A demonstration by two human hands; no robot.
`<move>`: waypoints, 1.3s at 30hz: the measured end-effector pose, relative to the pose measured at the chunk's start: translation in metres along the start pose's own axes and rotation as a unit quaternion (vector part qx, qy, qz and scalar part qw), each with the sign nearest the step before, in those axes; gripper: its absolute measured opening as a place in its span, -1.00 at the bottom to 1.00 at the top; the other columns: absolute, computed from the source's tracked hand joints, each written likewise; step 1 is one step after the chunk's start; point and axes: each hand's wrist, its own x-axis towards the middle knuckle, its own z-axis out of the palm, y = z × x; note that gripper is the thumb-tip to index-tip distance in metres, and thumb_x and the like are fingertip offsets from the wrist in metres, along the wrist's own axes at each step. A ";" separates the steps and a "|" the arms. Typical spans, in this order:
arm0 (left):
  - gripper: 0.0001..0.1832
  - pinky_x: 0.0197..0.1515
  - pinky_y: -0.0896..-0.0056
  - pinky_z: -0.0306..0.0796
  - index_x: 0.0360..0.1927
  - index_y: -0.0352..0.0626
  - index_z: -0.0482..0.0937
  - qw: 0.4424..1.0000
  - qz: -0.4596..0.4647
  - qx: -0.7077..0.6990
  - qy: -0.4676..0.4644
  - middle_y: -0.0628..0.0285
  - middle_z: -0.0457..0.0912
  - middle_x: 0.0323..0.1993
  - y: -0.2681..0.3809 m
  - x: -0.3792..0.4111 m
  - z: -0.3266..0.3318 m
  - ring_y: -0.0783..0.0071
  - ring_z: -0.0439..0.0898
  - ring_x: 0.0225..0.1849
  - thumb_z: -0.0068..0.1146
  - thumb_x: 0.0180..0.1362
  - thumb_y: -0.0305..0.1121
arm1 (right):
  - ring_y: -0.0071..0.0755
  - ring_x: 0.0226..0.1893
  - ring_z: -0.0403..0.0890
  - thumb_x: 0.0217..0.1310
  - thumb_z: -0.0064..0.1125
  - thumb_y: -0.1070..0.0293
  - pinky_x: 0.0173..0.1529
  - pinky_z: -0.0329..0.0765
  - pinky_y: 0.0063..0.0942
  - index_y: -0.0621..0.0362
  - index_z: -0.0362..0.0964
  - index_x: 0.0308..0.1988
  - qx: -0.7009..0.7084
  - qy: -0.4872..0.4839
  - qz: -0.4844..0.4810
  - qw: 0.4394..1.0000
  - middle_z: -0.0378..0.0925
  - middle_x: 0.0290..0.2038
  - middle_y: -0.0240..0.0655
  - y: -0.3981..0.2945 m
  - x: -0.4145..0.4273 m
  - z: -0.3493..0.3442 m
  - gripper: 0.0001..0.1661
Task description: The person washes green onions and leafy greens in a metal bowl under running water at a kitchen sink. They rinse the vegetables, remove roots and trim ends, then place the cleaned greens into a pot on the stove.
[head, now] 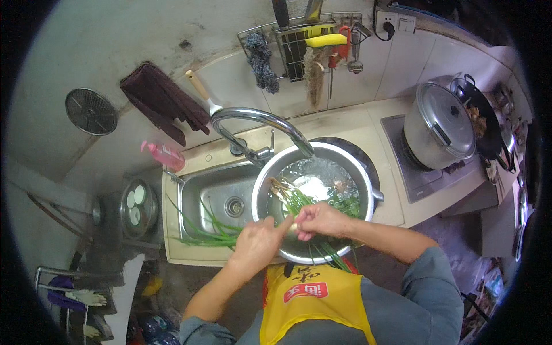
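Note:
My left hand (pixel 261 239) grips green onions, whose long leaves (pixel 207 239) trail left across the sink. Beside it, my right hand (pixel 321 221) pinches the pale stem end (pixel 295 227) of the same onions. Both hands are over the near part of a round stainless steel basin (pixel 368 185). In the basin's water lie more green onions (pixel 297 200) with brownish roots and some leafy greens (pixel 347 207). The tip of a curved chrome faucet (pixel 307 148) points into the basin, where the water looks stirred.
A stainless steel sink (pixel 207 185) lies left of the basin. Behind it stands a pink pump bottle (pixel 168 156). To the right, a large lidded pot (pixel 437 129) and a black wok (pixel 485 116) stand by the cooktop (pixel 405 172). A wire rack (pixel 293 51) with utensils hangs on the wall.

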 end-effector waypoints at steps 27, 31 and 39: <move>-0.63 -0.35 0.30 0.44 -0.06 0.03 0.59 0.987 0.162 0.001 0.018 0.27 0.47 -0.44 -0.080 -0.081 0.002 0.37 0.59 -0.46 0.14 -0.03 -0.37 | -0.44 -0.26 0.70 0.35 0.08 0.46 -0.14 0.64 -0.57 0.33 0.43 -0.11 0.057 0.075 -0.022 0.995 0.62 -0.24 -0.24 0.049 0.019 0.124 -0.82; -0.65 -0.37 0.32 0.42 -0.07 -0.01 0.59 0.976 0.215 -0.013 0.014 0.29 0.45 -0.48 -0.078 -0.075 0.009 0.39 0.57 -0.49 0.12 -0.01 -0.35 | -0.51 -0.33 0.68 0.36 0.03 0.41 -0.19 0.63 -0.60 0.35 0.48 -0.12 -0.015 0.035 0.016 0.999 0.64 -0.25 -0.28 0.050 0.008 0.118 -0.77; -0.84 -0.47 0.35 0.36 -0.33 0.03 0.61 0.969 0.242 -0.032 0.042 0.37 0.40 -0.60 -0.068 -0.067 0.035 0.41 0.52 -0.57 0.24 0.05 -0.20 | -0.53 -0.62 0.53 0.21 0.08 0.38 -0.46 0.48 -0.37 0.23 0.57 -0.28 -0.233 0.110 -0.199 0.946 0.54 -0.59 -0.17 0.076 0.007 0.117 -0.81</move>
